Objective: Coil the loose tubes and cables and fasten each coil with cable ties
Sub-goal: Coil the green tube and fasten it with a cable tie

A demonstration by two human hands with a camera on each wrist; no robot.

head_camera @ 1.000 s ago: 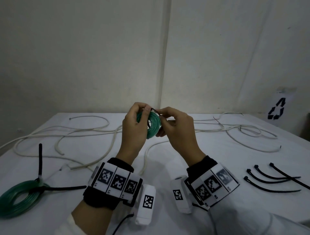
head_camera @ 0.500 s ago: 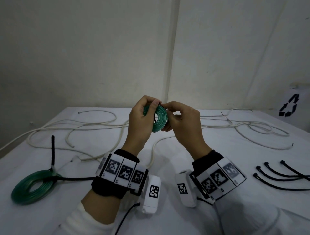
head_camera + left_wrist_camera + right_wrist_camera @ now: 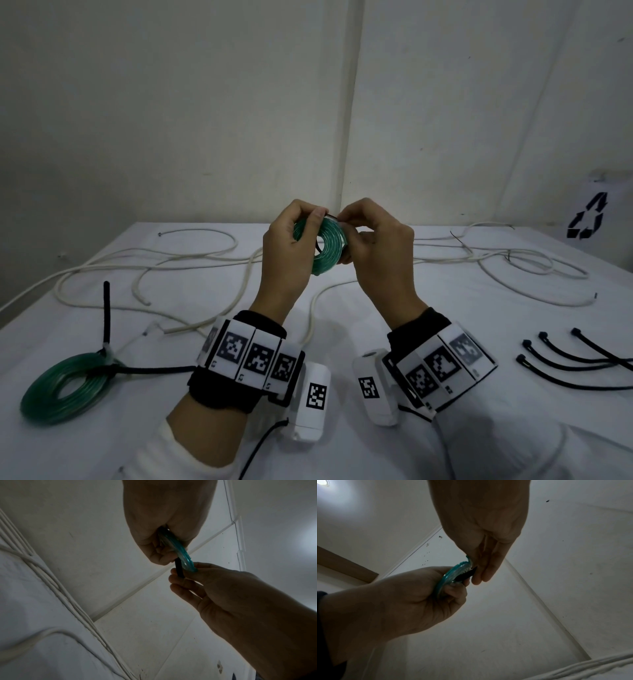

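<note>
Green tube coil (image 3: 324,246) held above the tabletop (image 3: 445,308), left hand (image 3: 284,253) fingers curled round its rim; right hand (image 3: 376,250) fingers pinching a black cable tie (image 3: 179,569) threaded through it; fastening step under way; next, probably, feeding the tail into its head and pulling tight.

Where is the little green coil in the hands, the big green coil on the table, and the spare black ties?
little green coil (image 3: 327,251), head view, lower rim
big green coil (image 3: 51,402), head view, left rim
spare black ties (image 3: 561,377), head view, middle strap
</note>
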